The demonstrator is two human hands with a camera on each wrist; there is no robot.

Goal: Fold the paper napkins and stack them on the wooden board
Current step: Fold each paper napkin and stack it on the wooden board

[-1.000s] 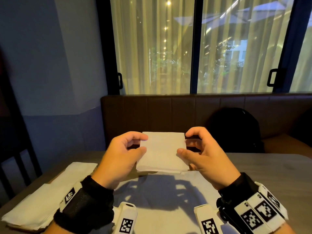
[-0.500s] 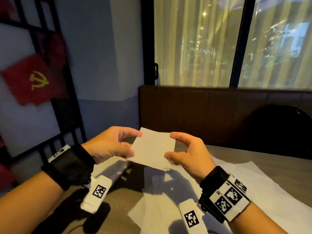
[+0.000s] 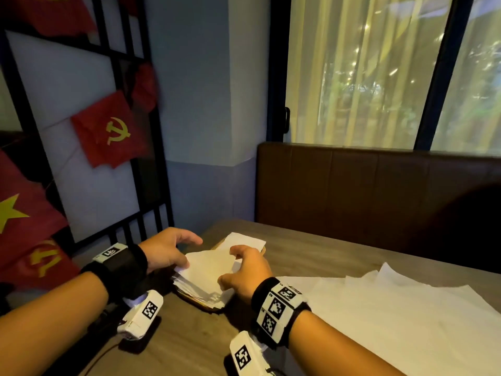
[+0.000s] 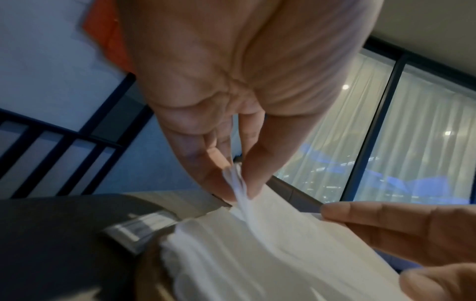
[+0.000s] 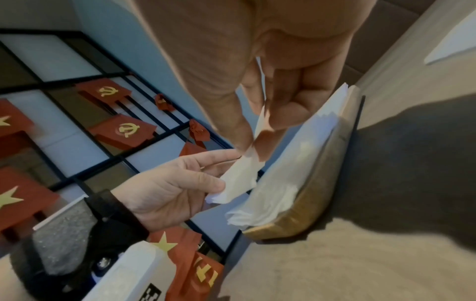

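A folded white napkin point(image 3: 208, 267) is held just above the stack of folded napkins point(image 3: 202, 290) on the wooden board point(image 3: 202, 304) at the table's left edge. My left hand point(image 3: 191, 253) pinches its left edge between thumb and fingers; the left wrist view shows that pinch on the napkin point(image 4: 283, 234) by the left hand point(image 4: 238, 183). My right hand point(image 3: 227, 267) pinches the right edge. In the right wrist view the right hand point(image 5: 257, 132) holds the napkin point(image 5: 239, 179) beside the stack point(image 5: 291, 173) and board point(image 5: 322, 183), with the left hand point(image 5: 221, 173) opposite.
Unfolded white napkins point(image 3: 379, 308) lie spread on the wooden table point(image 3: 311, 256) to the right. A brown bench back point(image 3: 366, 185) runs behind the table. A black metal partition point(image 3: 151, 185) with red flags stands close on the left.
Both hands carried the folded napkin left and down, from mid-air in front of me to just over the stack on the board. My view swung left with it.
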